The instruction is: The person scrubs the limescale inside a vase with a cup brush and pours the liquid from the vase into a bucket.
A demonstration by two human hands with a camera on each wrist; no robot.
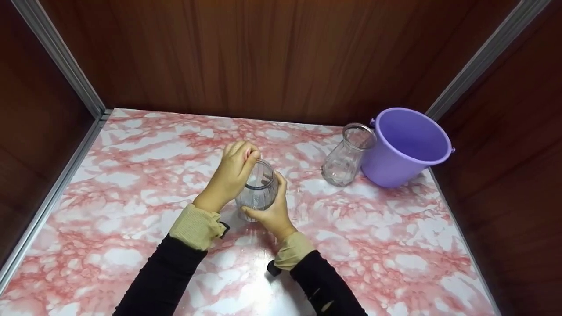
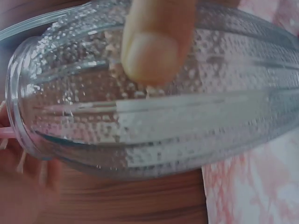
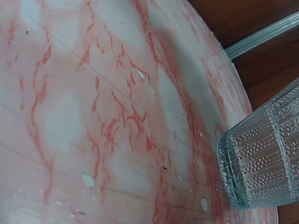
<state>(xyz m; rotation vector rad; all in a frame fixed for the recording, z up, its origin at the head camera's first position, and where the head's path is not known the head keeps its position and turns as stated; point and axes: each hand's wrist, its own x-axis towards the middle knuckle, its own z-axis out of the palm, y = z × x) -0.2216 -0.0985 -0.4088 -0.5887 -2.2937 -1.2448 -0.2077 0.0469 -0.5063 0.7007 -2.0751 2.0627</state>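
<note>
A ribbed clear glass jar (image 1: 259, 197) is in front of me in the head view, its mouth facing up and away. My right hand (image 1: 274, 213) grips its side, thumb on the near face and fingers round the far side. At the rim, my left hand (image 1: 235, 169) has its fingers curled round a thin pink handle (image 2: 7, 133), which shows at the jar's mouth in the left wrist view. The handle's far end is hard to make out through the textured glass. In the right wrist view only the jar's base (image 3: 233, 177) shows.
A second glass vase (image 1: 342, 162) with a flared rim stands at the back right, close beside a purple bucket (image 1: 390, 162). Dark wood-look panels (image 1: 263, 57) enclose the red-and-white marbled table (image 1: 131, 206) at the back and both sides.
</note>
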